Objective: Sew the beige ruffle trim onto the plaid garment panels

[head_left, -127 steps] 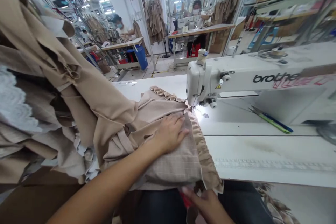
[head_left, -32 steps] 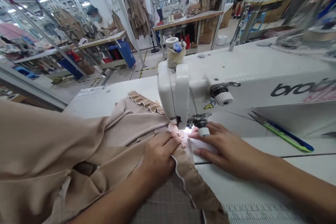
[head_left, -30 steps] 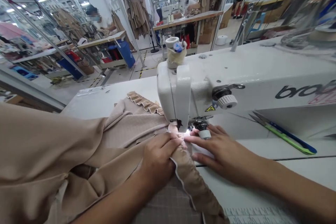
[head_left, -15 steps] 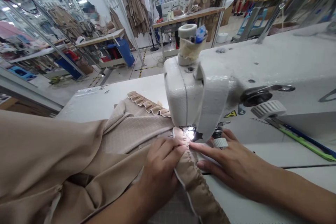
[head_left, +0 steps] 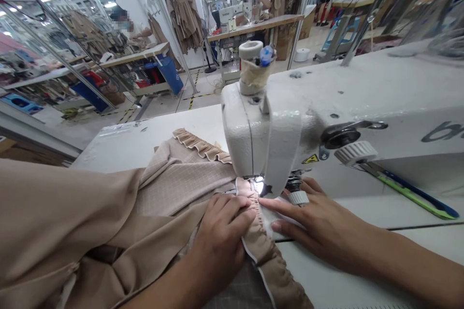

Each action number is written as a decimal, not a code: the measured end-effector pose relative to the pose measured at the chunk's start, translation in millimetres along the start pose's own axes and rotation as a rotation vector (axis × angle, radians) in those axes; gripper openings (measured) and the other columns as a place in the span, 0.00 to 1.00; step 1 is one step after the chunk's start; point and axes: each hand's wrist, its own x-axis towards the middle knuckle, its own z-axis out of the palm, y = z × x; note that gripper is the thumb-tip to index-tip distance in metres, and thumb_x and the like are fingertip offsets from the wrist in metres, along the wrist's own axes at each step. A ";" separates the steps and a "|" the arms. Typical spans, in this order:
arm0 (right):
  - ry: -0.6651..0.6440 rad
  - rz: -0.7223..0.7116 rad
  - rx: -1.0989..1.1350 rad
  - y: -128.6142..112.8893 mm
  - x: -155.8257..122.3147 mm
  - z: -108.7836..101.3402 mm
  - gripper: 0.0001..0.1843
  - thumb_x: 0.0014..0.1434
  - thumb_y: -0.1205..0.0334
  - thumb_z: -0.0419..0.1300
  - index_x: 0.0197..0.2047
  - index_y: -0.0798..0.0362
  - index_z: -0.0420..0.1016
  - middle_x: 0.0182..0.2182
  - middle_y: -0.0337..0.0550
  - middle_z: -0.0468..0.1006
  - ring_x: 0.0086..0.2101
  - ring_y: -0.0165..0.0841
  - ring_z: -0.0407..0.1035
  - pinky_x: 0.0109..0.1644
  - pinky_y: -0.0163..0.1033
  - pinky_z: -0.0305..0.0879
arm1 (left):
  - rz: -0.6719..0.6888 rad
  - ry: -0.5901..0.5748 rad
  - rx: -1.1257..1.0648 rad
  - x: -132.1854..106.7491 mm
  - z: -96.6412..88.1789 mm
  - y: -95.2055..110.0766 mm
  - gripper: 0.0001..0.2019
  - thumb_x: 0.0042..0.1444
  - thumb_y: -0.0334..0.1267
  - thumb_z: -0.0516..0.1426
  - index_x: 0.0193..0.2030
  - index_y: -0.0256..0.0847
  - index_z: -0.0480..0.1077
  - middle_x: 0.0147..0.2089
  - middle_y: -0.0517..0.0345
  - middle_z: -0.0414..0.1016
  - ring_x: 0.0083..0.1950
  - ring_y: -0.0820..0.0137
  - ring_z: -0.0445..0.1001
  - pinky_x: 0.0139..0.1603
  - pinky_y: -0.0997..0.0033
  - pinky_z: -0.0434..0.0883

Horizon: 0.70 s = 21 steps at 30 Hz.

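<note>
My left hand [head_left: 223, 231] lies on a gathered brown ruffle [head_left: 270, 258] just in front of the needle area. Its fingers are curled, with thumb and fingertips closed on the ruffle's edge. To the right, my right hand [head_left: 319, 219] rests with fingers stretched out, the index fingertip touching the ruffle's right edge beside the lit presser foot [head_left: 258, 186]. The ruffle runs from under the white sewing machine [head_left: 250, 130] toward me, on top of a beige checked fabric panel [head_left: 174, 178]. My left palm hides part of the fabric; the needle itself cannot be made out.
Plain brown cloth [head_left: 65, 207] is heaped at the left. Green-and-blue tweezers [head_left: 416, 193] lie on the machine bed behind my right arm. A finished-looking ruffle edge [head_left: 201, 145] lies left of the machine head. Co-workers sit at tables [head_left: 253, 27] beyond.
The camera view has shifted slightly, so the machine appears a little further left. The ruffle near my left hand bunches a bit differently. Both hands keep nearly the same place at the presser foot.
</note>
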 end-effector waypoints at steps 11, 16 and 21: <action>0.009 -0.010 -0.032 0.5 -0.4 3.3 0.18 0.74 0.55 0.50 0.51 0.50 0.80 0.49 0.53 0.79 0.52 0.49 0.72 0.63 0.62 0.59 | -0.002 -0.055 0.002 1.9 3.6 2.1 0.12 0.62 0.25 0.54 0.48 0.39 0.75 0.50 0.50 0.81 0.48 0.59 0.76 0.48 0.56 0.72; 0.019 -0.003 -0.009 0.9 0.1 4.0 0.19 0.73 0.54 0.52 0.59 0.47 0.78 0.47 0.51 0.80 0.50 0.49 0.73 0.62 0.62 0.60 | -0.007 -0.058 0.028 -0.6 3.6 2.4 0.11 0.62 0.26 0.54 0.47 0.39 0.75 0.52 0.49 0.81 0.49 0.57 0.76 0.48 0.55 0.74; -0.014 0.009 0.045 -0.7 1.4 0.0 0.19 0.73 0.54 0.52 0.59 0.46 0.78 0.44 0.51 0.80 0.50 0.49 0.73 0.63 0.64 0.59 | -0.006 -0.054 0.040 -0.5 4.9 3.7 0.12 0.61 0.25 0.54 0.47 0.38 0.76 0.52 0.48 0.80 0.48 0.57 0.76 0.47 0.54 0.75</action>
